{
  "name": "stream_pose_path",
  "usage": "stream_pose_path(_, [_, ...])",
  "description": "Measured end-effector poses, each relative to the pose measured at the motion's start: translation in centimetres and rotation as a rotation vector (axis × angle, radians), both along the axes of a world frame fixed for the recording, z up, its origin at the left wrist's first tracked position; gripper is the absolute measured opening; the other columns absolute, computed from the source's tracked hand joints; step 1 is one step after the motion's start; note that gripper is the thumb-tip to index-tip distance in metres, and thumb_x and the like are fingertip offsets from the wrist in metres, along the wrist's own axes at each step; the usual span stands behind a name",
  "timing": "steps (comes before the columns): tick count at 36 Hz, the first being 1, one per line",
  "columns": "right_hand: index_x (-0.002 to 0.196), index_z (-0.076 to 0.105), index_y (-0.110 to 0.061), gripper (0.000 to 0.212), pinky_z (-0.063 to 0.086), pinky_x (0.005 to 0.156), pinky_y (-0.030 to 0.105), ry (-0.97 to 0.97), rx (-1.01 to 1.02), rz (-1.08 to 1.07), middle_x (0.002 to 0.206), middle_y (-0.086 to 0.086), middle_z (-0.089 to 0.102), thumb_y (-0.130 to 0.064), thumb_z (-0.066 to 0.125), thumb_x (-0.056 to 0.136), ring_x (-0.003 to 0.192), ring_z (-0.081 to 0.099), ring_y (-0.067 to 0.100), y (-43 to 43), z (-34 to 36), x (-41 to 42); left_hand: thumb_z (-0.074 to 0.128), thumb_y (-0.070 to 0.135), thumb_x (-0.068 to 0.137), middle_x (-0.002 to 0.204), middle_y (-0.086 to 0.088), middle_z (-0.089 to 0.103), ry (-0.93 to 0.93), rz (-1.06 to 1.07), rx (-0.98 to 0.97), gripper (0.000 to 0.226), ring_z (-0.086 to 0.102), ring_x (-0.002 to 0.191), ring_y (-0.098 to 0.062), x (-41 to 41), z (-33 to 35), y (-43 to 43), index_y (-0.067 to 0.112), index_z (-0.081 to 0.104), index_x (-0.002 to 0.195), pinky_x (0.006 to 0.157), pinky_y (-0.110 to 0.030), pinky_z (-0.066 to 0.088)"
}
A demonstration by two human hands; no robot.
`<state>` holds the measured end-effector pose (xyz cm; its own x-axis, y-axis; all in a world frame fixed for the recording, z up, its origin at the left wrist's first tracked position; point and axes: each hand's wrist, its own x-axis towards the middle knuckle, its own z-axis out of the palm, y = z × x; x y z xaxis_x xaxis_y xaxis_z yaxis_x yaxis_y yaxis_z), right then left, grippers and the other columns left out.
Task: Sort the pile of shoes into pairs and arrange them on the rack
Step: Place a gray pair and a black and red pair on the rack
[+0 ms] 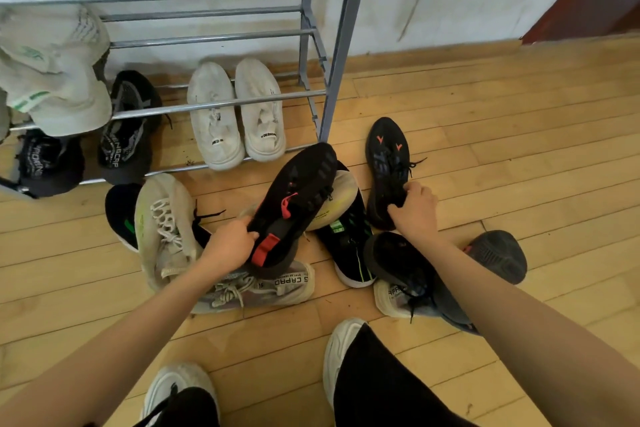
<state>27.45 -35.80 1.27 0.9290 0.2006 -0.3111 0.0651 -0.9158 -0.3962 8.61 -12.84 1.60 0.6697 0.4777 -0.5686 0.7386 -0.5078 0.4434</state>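
Left hand [231,242] gripped a black shoe [298,198] above the pile [242,284], right hand [417,210] clutched another black one [386,163] on the floor beside the rack [332,55].

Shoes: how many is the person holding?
2. The left hand grips a black shoe with red tabs above the pile; the right hand grips a black shoe with orange marks, right of the rack.

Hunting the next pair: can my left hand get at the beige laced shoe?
Probably not yet: your left hand grips the red-tabbed black shoe. The beige laced shoe lies uncovered just beside it, so once freed, yes.
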Motion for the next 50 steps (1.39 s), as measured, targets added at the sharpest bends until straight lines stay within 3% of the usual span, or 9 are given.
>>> stream_pose_path(7, [0.111, 0.058, -0.015, 0.049, 0.042, 0.086, 0.032, 0.157, -0.167, 0.388, 0.115, 0.007, 0.050, -0.048, 0.071, 0.077, 0.110, 0.049, 0.025, -0.2, 2.7, 0.9, 0.048, 0.016, 0.096, 0.125, -0.012, 0.058, -0.061, -0.026, -0.027, 0.038, 0.056, 0.113, -0.029, -0.7, -0.9, -1.7, 0.014, 0.046, 0.133, 0.090, -0.037, 0.047])
stream_pose_path(11, [0.129, 0.051, -0.015, 0.068, 0.041, 0.096, 0.033, 0.299, -0.281, 0.497, 0.132, 0.007, 0.040, -0.046, 0.075, 0.073, 0.121, 0.043, 0.026, -1.4, 3.8, 1.0, 0.051, 0.017, 0.094, 0.131, -0.017, 0.048, -0.012, -0.062, -0.001, 0.042, 0.054, 0.114, -0.034, -0.6, -1.3, -2.5, 0.012, 0.039, 0.134, 0.092, -0.043, 0.047])
stream_pose_path(16, [0.147, 0.024, -0.017, 0.098, 0.036, 0.106, 0.039, 0.407, -0.336, 0.433, 0.149, 0.010, 0.028, -0.039, 0.080, 0.071, 0.134, 0.035, 0.029, -4.2, 4.8, 1.5, 0.066, 0.002, 0.072, 0.123, -0.025, 0.039, -0.311, -0.264, 0.457, 0.074, 0.042, 0.107, -0.042, -0.4, -0.9, -4.6, 0.000, 0.032, 0.138, 0.088, -0.050, 0.043])
stream_pose_path(23, [0.145, 0.024, -0.007, 0.089, 0.036, 0.107, 0.046, 0.328, -0.623, 0.136, 0.148, 0.019, 0.029, -0.058, 0.059, 0.082, 0.133, 0.034, 0.038, -9.3, 4.9, 1.6, 0.076, 0.003, 0.060, 0.123, -0.019, 0.058, -0.592, -0.832, 0.383, 0.063, 0.056, 0.115, -0.035, 2.9, -0.9, -12.3, 0.004, 0.060, 0.121, 0.094, -0.042, 0.050])
stream_pose_path(28, [0.150, 0.012, -0.006, 0.117, 0.043, 0.102, 0.044, 0.439, -0.475, -0.261, 0.153, 0.016, 0.022, -0.076, 0.058, 0.068, 0.137, 0.032, 0.037, -12.0, 3.9, 0.6, 0.053, 0.015, 0.090, 0.155, -0.011, 0.026, -0.461, -1.032, 0.330, 0.065, 0.026, 0.142, -0.028, 5.6, -2.2, -15.1, 0.017, 0.025, 0.149, 0.114, -0.038, 0.026])
stream_pose_path(33, [0.150, -0.010, -0.022, 0.112, 0.057, 0.052, 0.052, 0.548, -0.196, -0.538, 0.153, 0.012, 0.003, -0.046, 0.071, 0.077, 0.131, 0.031, 0.046, -11.6, 4.0, 0.3, 0.036, 0.021, 0.100, 0.161, -0.001, 0.002, -0.264, -1.142, 0.245, 0.060, -0.005, 0.148, -0.018, 6.0, -3.1, -14.8, 0.025, 0.005, 0.151, 0.117, -0.031, 0.013])
stream_pose_path(41, [0.146, 0.006, -0.033, 0.103, 0.058, 0.055, 0.045, 0.464, 0.175, -0.533, 0.143, 0.011, 0.025, -0.051, 0.073, 0.069, 0.101, 0.057, 0.043, -9.5, 6.3, 1.6, 0.043, 0.026, 0.099, 0.158, 0.005, 0.015, -0.273, -0.922, -0.009, 0.053, 0.007, 0.147, -0.012, 6.2, -0.5, -14.2, 0.024, 0.024, 0.149, 0.115, -0.025, 0.016])
stream_pose_path(45, [0.144, 0.004, -0.033, 0.088, 0.059, 0.065, 0.046, 0.525, 0.603, -0.503, 0.116, 0.011, 0.049, -0.042, 0.066, 0.083, 0.086, 0.065, 0.034, -6.9, 7.8, 1.4, 0.042, 0.030, 0.099, 0.135, 0.001, 0.054, -0.397, -0.413, -0.339, 0.039, 0.047, 0.128, -0.013, 7.2, 1.9, -14.3, 0.015, 0.050, 0.135, 0.105, -0.024, 0.035])
stream_pose_path(50, [0.144, 0.012, -0.031, 0.067, 0.056, 0.063, 0.038, 0.555, 0.869, -0.414, 0.108, -0.003, 0.054, -0.034, 0.055, 0.093, 0.090, 0.063, 0.024, -3.3, 7.2, 0.4, 0.041, 0.038, 0.099, 0.118, -0.009, 0.063, -0.259, 0.249, -1.008, 0.037, 0.065, 0.106, -0.028, 8.1, 3.9, -12.5, 0.015, 0.053, 0.125, 0.090, -0.044, 0.054])
